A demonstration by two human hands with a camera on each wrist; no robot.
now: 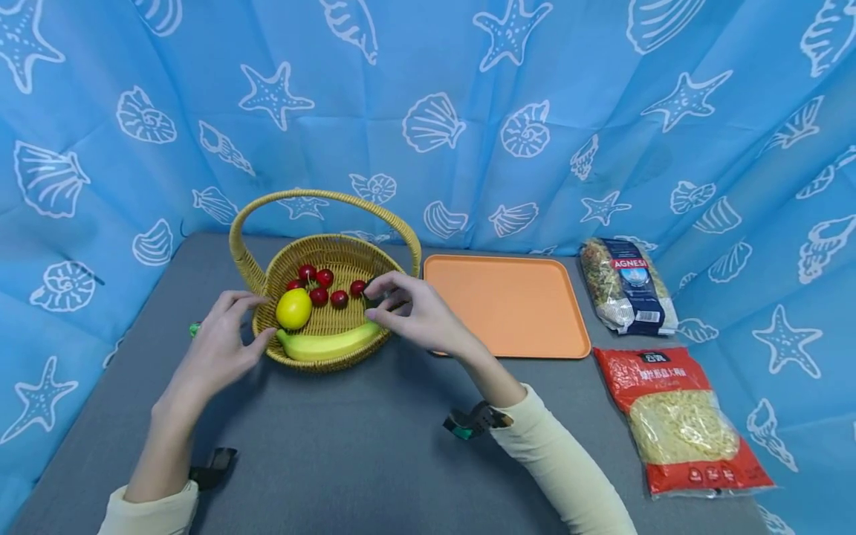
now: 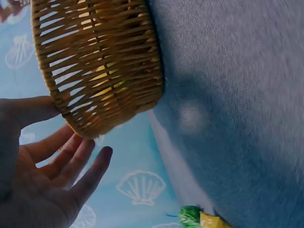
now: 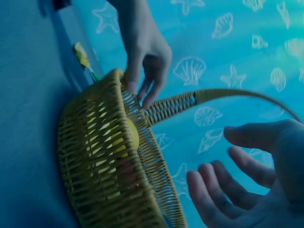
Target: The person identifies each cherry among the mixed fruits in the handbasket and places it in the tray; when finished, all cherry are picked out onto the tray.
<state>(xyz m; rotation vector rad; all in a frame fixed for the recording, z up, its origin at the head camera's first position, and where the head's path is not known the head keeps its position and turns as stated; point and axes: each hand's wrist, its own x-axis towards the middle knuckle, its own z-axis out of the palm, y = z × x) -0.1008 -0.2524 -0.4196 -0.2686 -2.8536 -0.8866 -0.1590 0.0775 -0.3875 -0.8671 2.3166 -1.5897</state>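
A woven basket [image 1: 334, 364] with a tall arched handle [image 1: 321, 195] stands at the back left of the table. Inside lie a yellow lemon [image 1: 294, 308], a banana [image 1: 331, 344] along the near side and several red cherries [image 1: 319, 296]. Something dark beside the right fingers is mostly hidden. My left hand [image 1: 217, 345] is at the basket's left rim, thumb and fingers spread; whether they touch it is hard to tell. Over the right rim hovers my right hand [image 1: 421, 312], its fingers loosely bent and holding nothing, apart from the basket in the right wrist view [image 3: 247, 185].
Right of the basket lies an orange tray [image 1: 504, 305]. Farther right are an AGNESI pasta bag [image 1: 628, 286] and a red noodle bag [image 1: 682, 420]. A small green and yellow thing [image 2: 190, 216] sits left of the basket. A blue shell-patterned curtain [image 1: 428, 126] surrounds the table.
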